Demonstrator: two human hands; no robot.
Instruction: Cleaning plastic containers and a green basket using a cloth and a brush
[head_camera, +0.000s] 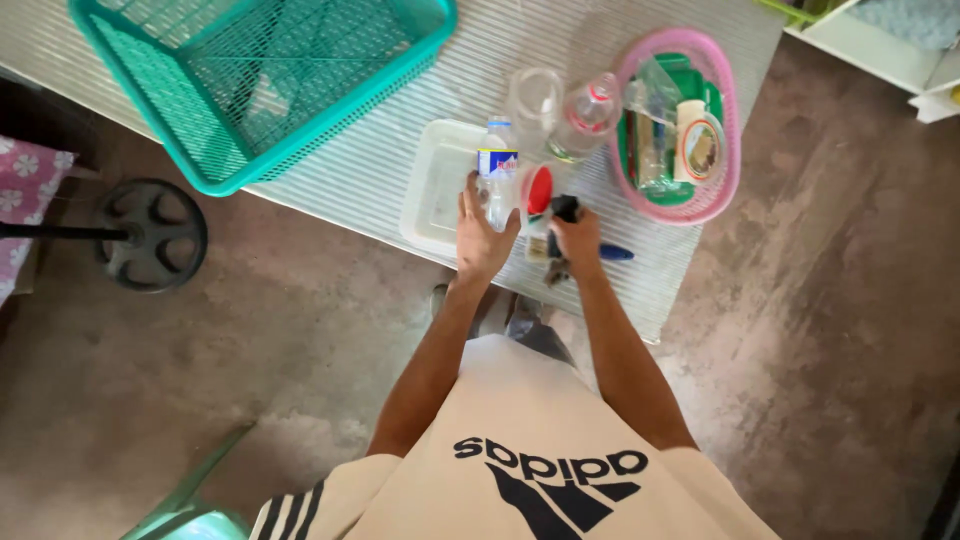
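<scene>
Our left hand (482, 232) has its fingers (470, 190) wrapped round a small clear plastic bottle (496, 165) with a blue band, standing upright at the near corner of a shallow white tray (432, 185). Our right hand (578, 240) is closed on a small dark object (565, 208) we cannot make out, just beside a round red lid (539, 190) between the two hands. To do this well, we judge, the left should keep the thin, easily dented bottle steady by its waist without squeezing, while the right works close to it. A blue pen (614, 253) lies by the right wrist. Beyond stand a clear cup (535, 98) and a second clear bottle (585, 118), tilted. A pink oval basket (725, 190) holds a green tray and a round jar. The table (370, 165) is finely ribbed and pale; a teal mesh basket (260, 80) sits far left
</scene>
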